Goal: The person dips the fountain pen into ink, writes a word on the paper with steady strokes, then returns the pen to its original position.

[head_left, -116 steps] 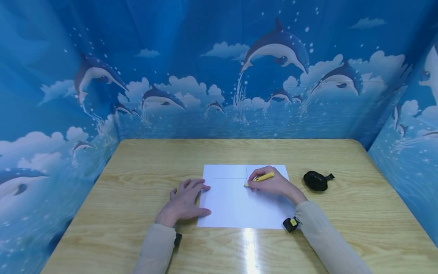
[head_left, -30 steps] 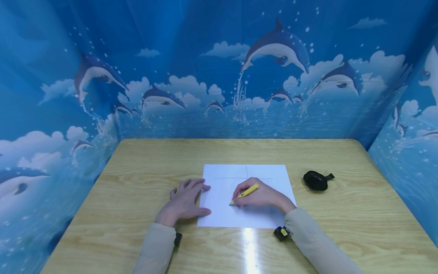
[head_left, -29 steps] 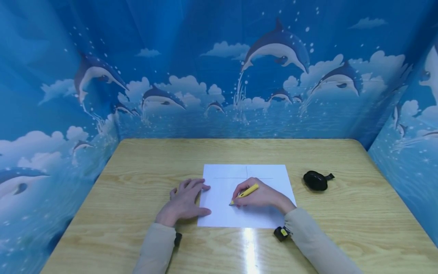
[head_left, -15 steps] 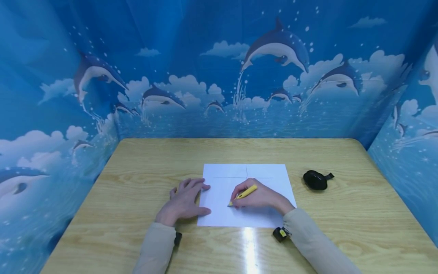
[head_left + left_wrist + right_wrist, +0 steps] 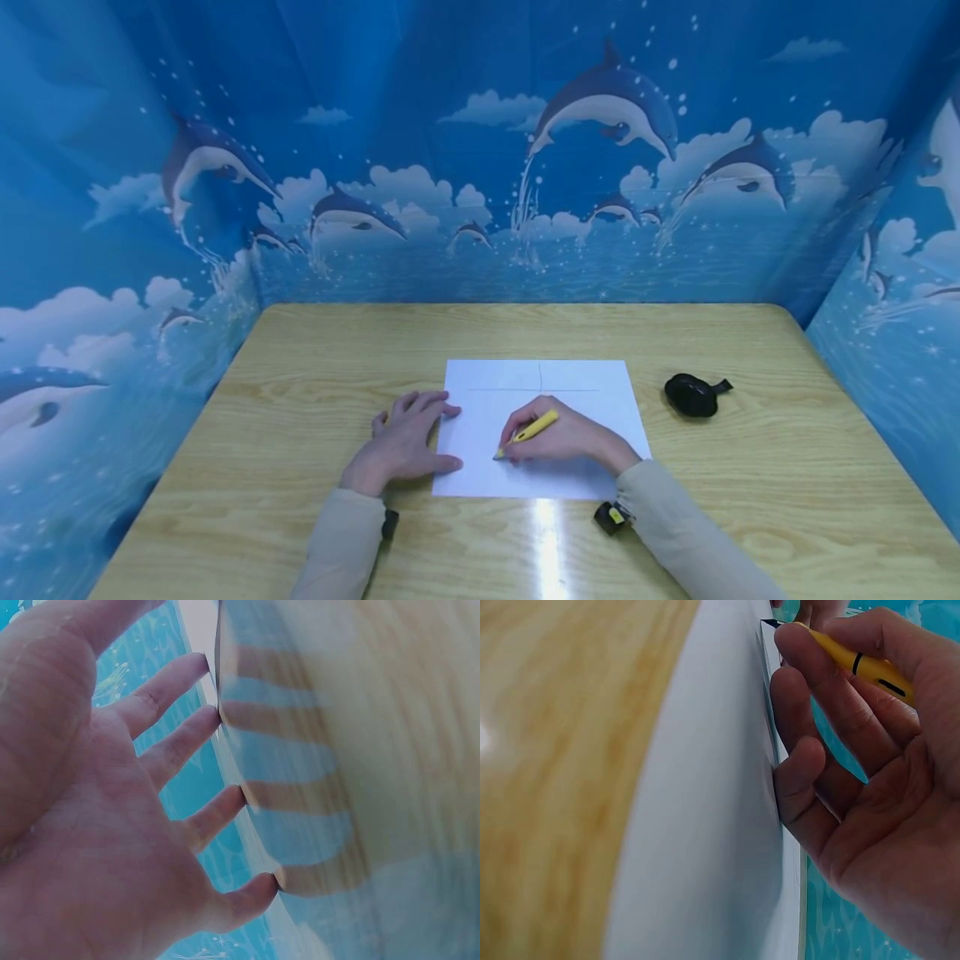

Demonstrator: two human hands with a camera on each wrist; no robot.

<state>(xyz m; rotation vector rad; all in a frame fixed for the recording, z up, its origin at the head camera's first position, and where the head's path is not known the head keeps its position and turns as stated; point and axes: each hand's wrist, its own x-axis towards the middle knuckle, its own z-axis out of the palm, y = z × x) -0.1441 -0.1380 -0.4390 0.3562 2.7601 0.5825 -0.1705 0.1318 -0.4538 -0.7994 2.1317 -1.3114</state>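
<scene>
A white sheet of paper lies on the wooden table, with a thin horizontal line and a short vertical line meeting near its top. My right hand pinches a slim yellow pen between thumb and fingers, its dark tip down at the lower left part of the sheet. Seen from the right wrist, the pen leans in the grip, and the other fingers curl beside the paper's surface. My left hand rests with spread fingers at the sheet's left edge; in the left wrist view its fingertips touch the surface.
Right of the paper sits a shiny black rounded object with a short tab. A black wrist camera is on the right wrist, just below the sheet. Blue dolphin-print curtains surround the wooden table.
My right hand has moved with the pen from near the crossing lines down and to the left, still slipping slightly that way in the last half second. The left hand stays put.
</scene>
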